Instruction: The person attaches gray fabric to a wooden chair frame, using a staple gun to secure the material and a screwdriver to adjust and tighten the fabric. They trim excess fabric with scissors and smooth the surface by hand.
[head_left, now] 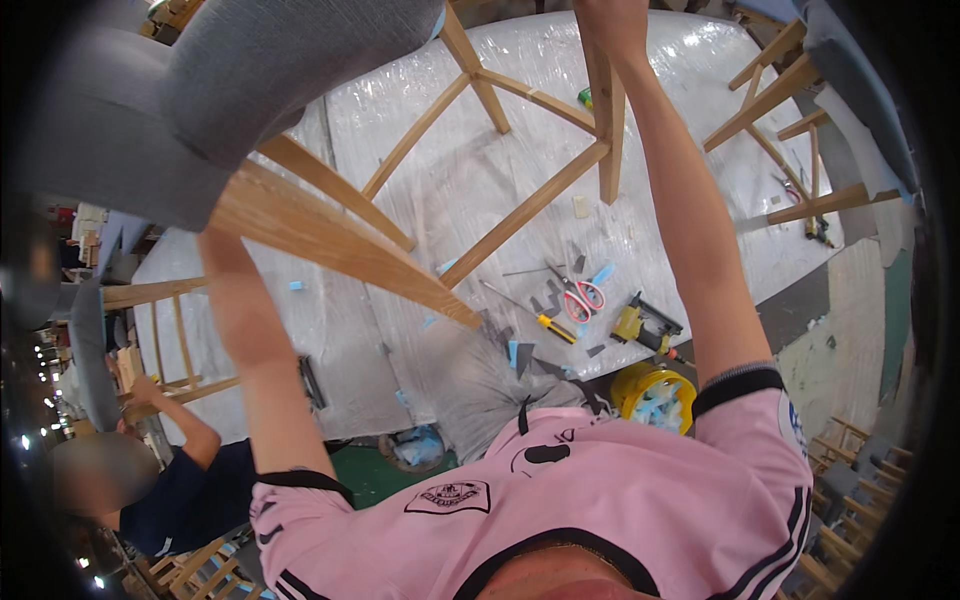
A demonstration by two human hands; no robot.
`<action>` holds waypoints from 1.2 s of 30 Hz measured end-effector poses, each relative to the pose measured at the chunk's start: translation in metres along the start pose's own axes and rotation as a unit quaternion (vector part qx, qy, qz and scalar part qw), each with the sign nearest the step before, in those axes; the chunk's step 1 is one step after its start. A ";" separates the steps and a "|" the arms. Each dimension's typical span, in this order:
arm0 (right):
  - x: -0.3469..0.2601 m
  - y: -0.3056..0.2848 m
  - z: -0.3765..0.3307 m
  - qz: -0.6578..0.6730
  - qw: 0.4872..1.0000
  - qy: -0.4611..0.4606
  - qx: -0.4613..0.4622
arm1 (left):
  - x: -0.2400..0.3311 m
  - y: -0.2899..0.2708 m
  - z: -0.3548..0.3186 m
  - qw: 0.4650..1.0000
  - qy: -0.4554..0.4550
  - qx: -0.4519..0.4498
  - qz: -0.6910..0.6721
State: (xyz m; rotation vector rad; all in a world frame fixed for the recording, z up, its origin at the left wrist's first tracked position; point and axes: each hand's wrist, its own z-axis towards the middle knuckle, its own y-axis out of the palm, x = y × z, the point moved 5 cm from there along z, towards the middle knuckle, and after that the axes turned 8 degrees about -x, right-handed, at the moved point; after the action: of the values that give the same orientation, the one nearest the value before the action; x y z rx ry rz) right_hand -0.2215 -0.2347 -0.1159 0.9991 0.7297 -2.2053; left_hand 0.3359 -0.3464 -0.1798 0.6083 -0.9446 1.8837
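A chair with grey upholstery (pixel 290 60) and a light wooden frame leans over the table in front of me. Wooden stretchers (pixel 525 215) join its legs. At the top edge my right hand (pixel 612 18) lies against the upper end of one chair leg (pixel 605 110); its fingers run out of the picture. My left forearm (pixel 255 310) reaches up behind the near chair leg (pixel 340 245) and the grey cover, which hide my left hand. Below the chair lie red-handled scissors (pixel 582 300), a yellow-handled screwdriver (pixel 555 328) and a yellow-green air stapler (pixel 645 325).
Clear plastic film covers the table (pixel 400 335). Grey and light-blue scraps (pixel 520 355) lie near its front edge. A yellow bucket (pixel 632 378) of scraps stands at the edge. Another chair (pixel 770 115) is at the right. A co-worker (pixel 200 490) handles a chair at the left.
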 end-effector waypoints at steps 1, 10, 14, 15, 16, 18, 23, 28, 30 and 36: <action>-0.001 -0.001 0.000 -0.010 1.000 -0.020 0.008 | -0.007 -0.001 0.006 1.000 -0.007 -0.005 0.021; 0.024 -0.026 -0.007 -0.123 0.989 -0.071 0.040 | -0.035 -0.005 -0.003 0.998 -0.050 0.005 0.042; 0.048 -0.029 -0.004 -0.042 0.995 -0.081 0.037 | -0.031 -0.016 -0.012 0.997 -0.055 0.022 0.045; 0.048 -0.029 -0.005 -0.041 0.996 -0.076 0.036 | -0.029 -0.021 -0.014 0.997 -0.056 0.025 0.049; 0.049 -0.030 -0.008 -0.041 0.996 -0.069 0.034 | -0.028 -0.022 -0.015 0.997 -0.055 0.030 0.050; 0.047 -0.034 -0.013 -0.066 0.994 -0.075 0.033 | -0.027 -0.016 -0.013 0.997 -0.052 0.030 0.049; 0.055 -0.037 -0.008 -0.066 0.995 -0.075 0.018 | -0.011 0.006 0.021 0.998 -0.035 0.036 0.050; 0.046 -0.026 -0.001 -0.082 0.994 -0.073 -0.001 | -0.007 0.035 0.050 0.996 -0.038 0.074 -0.009; 0.047 -0.026 0.002 -0.101 0.994 -0.051 0.000 | -0.017 0.045 0.041 0.993 -0.048 0.098 -0.042; 0.029 -0.019 0.005 -0.048 0.994 -0.089 0.034 | -0.168 -0.012 -0.171 0.952 -0.288 0.104 0.016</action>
State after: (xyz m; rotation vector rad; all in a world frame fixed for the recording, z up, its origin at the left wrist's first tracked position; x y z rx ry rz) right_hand -0.2527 -0.2340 -0.1316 0.8010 0.6359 -2.3806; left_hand 0.4197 -0.2901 -0.3976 1.3264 -1.1249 1.8788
